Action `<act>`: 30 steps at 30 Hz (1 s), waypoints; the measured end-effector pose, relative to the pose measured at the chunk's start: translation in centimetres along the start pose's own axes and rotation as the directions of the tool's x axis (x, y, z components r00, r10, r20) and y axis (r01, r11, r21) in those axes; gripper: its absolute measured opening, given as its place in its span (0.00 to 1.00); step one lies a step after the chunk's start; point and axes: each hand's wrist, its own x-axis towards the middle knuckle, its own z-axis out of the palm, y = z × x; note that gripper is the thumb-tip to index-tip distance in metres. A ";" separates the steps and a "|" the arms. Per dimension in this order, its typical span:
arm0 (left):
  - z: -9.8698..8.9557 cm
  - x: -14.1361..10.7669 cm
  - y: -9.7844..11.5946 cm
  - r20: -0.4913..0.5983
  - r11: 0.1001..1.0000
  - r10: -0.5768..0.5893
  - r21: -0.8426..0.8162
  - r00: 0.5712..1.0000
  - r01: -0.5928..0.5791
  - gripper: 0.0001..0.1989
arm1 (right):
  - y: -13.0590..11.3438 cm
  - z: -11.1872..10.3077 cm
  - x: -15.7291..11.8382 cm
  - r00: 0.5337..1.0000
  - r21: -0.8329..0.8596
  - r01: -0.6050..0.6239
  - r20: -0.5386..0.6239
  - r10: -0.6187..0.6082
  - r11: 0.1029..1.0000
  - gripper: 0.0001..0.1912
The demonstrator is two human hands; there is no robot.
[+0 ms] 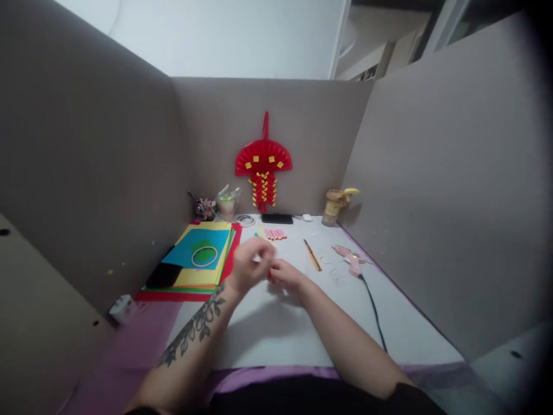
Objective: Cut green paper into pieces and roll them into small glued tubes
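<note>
At the near edge of the counter (pixel 410 328), bare white surface lay between the forearms, enough to set work down.

Just beyond, the left hand (pixel 251 262) and right hand (pixel 287 275) met over a small red piece (pixel 270 276), mid-counter. Right fingers looked closed on it; left fingers were curled and blurred, couldn't tell if they gripped anything. Most of the piece was hidden, so its shape was unclear. My guess: paper, next to no weight, soft, not slippery, easy to crush or crease. Best hold: light pinch on the edges, no squeeze across the middle.

Right side, the cord (pixel 374 308) ran from the glue gun (pixel 355 265) toward the near edge: snag risk for the right forearm. Open counter between that and the right hand, with a pencil (pixel 313 255) at its far side. Left side was tight: the paper stack (pixel 190 278), with a ring (pixel 192 258) on top, sat just beside the left hand.

Straight ahead, a row of pink rolls (pixel 275 234) lay close past the hands, then a dark slab (pixel 277 219) by the back panel (pixel 311 127), so limited room forward. Side panels boxed in wide elbow swings.
</note>
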 end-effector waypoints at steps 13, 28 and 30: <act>-0.9 -0.7 -8.5 0.064 0.927 -0.347 -0.125 0.936 0.352 0.09 | 0.6 0.1 0.3 0.904 0.222 0.150 0.363 -0.225 0.963 0.06; -1.0 -0.8 -8.8 0.117 0.929 -0.318 -0.159 0.941 0.334 0.09 | 1.0 0.4 0.5 0.898 0.185 0.133 0.393 -0.197 0.974 0.09; -0.9 -0.8 -8.7 0.126 0.928 -0.319 -0.158 0.940 0.336 0.10 | 0.8 0.4 0.5 0.897 0.189 0.145 0.389 -0.210 0.971 0.09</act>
